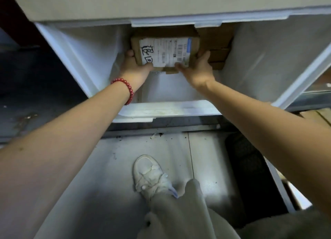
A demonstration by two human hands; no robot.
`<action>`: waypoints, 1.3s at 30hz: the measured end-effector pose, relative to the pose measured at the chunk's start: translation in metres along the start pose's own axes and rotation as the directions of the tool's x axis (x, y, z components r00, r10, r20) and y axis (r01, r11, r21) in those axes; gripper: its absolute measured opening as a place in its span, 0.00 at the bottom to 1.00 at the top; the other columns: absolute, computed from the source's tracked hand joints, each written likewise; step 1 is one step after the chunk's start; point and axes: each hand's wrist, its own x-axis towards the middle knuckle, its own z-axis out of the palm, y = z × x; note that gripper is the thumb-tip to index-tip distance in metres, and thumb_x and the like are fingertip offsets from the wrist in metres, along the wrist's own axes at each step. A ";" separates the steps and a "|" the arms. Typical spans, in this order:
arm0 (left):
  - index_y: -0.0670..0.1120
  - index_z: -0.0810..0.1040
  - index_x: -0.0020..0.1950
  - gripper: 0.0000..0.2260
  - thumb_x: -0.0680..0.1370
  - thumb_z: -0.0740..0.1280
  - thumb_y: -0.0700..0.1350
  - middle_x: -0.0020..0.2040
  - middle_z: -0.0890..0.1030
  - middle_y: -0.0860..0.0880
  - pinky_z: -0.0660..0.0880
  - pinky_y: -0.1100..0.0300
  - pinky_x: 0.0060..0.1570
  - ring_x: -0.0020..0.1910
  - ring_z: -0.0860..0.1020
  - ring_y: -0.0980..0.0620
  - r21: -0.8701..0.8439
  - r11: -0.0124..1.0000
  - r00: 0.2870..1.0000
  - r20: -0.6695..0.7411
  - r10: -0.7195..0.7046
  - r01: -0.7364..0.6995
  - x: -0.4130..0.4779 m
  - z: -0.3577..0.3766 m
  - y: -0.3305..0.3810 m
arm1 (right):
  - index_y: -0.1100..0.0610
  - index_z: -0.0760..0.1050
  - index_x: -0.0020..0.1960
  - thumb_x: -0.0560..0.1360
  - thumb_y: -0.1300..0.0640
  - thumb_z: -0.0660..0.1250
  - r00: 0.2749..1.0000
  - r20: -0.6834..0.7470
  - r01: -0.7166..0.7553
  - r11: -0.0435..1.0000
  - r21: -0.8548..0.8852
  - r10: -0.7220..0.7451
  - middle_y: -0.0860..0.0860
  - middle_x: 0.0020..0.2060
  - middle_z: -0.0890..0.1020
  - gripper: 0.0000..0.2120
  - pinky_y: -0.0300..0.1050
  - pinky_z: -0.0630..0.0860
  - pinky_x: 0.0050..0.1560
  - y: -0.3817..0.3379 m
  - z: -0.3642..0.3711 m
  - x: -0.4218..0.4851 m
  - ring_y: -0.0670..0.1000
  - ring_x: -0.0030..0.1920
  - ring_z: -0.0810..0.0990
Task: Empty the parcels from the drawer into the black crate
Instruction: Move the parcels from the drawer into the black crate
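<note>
Two hands clasp one flat brown cardboard parcel (164, 50) with a white shipping label. The left hand (136, 65) grips its near left corner, thumb pressed on the label and fingers curled round the edge. The right hand (195, 68) grips the opposite corner the same way. The parcel lies deep in the white plastic drawer (80, 50), beyond both wrists and just under an overhanging lip above the knuckles. More brown cardboard boxes (216, 47) sit just past the right hand's fingers, close against the parcel.

The step probably goes best if the person keeps the parcel level and draws it straight toward the body, low enough to clear that lip. A dark meshed shape below the right forearm is probably the black crate (247, 167), so the parcel would then swing rightward and down.
</note>
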 end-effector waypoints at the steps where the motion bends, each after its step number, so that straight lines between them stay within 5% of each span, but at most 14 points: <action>1: 0.48 0.70 0.69 0.21 0.77 0.68 0.46 0.65 0.76 0.53 0.70 0.62 0.60 0.63 0.74 0.54 0.024 1.000 0.998 0.062 -0.009 0.007 -0.013 -0.008 0.003 | 0.61 0.57 0.68 0.76 0.53 0.68 1.000 0.011 -0.013 1.000 0.010 0.013 0.54 0.65 0.75 0.29 0.39 0.71 0.57 -0.002 -0.008 -0.012 0.55 0.64 0.76; 6: 0.48 0.70 0.68 0.20 0.77 0.68 0.48 0.63 0.76 0.53 0.68 0.51 0.67 0.64 0.74 0.52 0.102 0.995 0.946 0.324 -0.021 -0.013 -0.073 -0.040 0.022 | 0.62 0.58 0.68 0.76 0.52 0.69 0.994 0.056 -0.097 0.993 0.066 0.094 0.55 0.63 0.75 0.30 0.45 0.71 0.62 -0.009 -0.043 -0.076 0.55 0.64 0.74; 12: 0.44 0.66 0.72 0.27 0.76 0.69 0.50 0.68 0.73 0.49 0.70 0.59 0.58 0.64 0.73 0.51 0.170 0.985 0.879 0.463 -0.114 0.039 -0.118 -0.070 0.066 | 0.58 0.64 0.65 0.74 0.48 0.71 0.996 0.048 -0.081 0.987 0.138 0.075 0.41 0.47 0.72 0.27 0.46 0.74 0.55 -0.025 -0.080 -0.125 0.47 0.54 0.75; 15: 0.47 0.70 0.70 0.21 0.78 0.66 0.49 0.67 0.75 0.51 0.69 0.58 0.61 0.64 0.73 0.52 0.226 0.974 0.861 0.498 -0.107 -0.010 -0.139 -0.081 0.084 | 0.56 0.67 0.64 0.72 0.44 0.72 0.993 0.092 -0.090 0.988 0.125 0.079 0.45 0.57 0.76 0.28 0.46 0.74 0.53 -0.030 -0.093 -0.141 0.47 0.57 0.76; 19: 0.48 0.72 0.69 0.20 0.78 0.66 0.52 0.64 0.76 0.53 0.72 0.57 0.61 0.62 0.74 0.53 0.297 0.952 0.893 0.444 -0.070 -0.072 -0.166 -0.089 0.101 | 0.55 0.68 0.63 0.71 0.43 0.72 0.991 0.120 -0.074 0.991 0.114 0.060 0.44 0.58 0.75 0.27 0.45 0.74 0.52 -0.037 -0.105 -0.167 0.45 0.55 0.76; 24: 0.53 0.75 0.53 0.04 0.78 0.66 0.48 0.55 0.79 0.53 0.75 0.59 0.51 0.56 0.77 0.52 0.184 0.977 0.953 0.301 0.047 -0.107 -0.194 -0.082 0.096 | 0.52 0.66 0.61 0.73 0.46 0.72 0.993 0.096 -0.096 0.963 0.253 0.073 0.45 0.58 0.77 0.23 0.47 0.74 0.60 -0.027 -0.112 -0.204 0.43 0.56 0.77; 28: 0.49 0.75 0.61 0.21 0.73 0.68 0.60 0.59 0.77 0.51 0.75 0.54 0.55 0.55 0.77 0.55 0.119 0.992 0.975 0.220 0.011 -0.038 -0.194 -0.073 0.079 | 0.54 0.67 0.55 0.73 0.46 0.71 0.986 0.077 -0.164 0.908 0.386 0.146 0.48 0.54 0.80 0.19 0.52 0.76 0.59 -0.019 -0.108 -0.224 0.46 0.55 0.79; 32: 0.50 0.76 0.59 0.30 0.66 0.65 0.68 0.52 0.81 0.54 0.77 0.56 0.51 0.51 0.78 0.57 0.047 0.998 0.993 0.115 0.029 -0.035 -0.198 -0.062 0.087 | 0.53 0.68 0.52 0.73 0.47 0.71 0.988 0.043 -0.151 0.865 0.479 0.149 0.50 0.54 0.82 0.17 0.53 0.77 0.59 -0.020 -0.113 -0.231 0.46 0.56 0.80; 39: 0.51 0.71 0.57 0.16 0.75 0.66 0.59 0.49 0.79 0.55 0.72 0.61 0.40 0.49 0.78 0.55 0.013 0.996 0.995 0.033 0.091 -0.091 -0.206 -0.036 0.109 | 0.53 0.66 0.52 0.74 0.47 0.70 0.969 0.021 -0.214 0.794 0.569 0.246 0.51 0.57 0.80 0.16 0.53 0.77 0.58 -0.019 -0.132 -0.237 0.50 0.59 0.79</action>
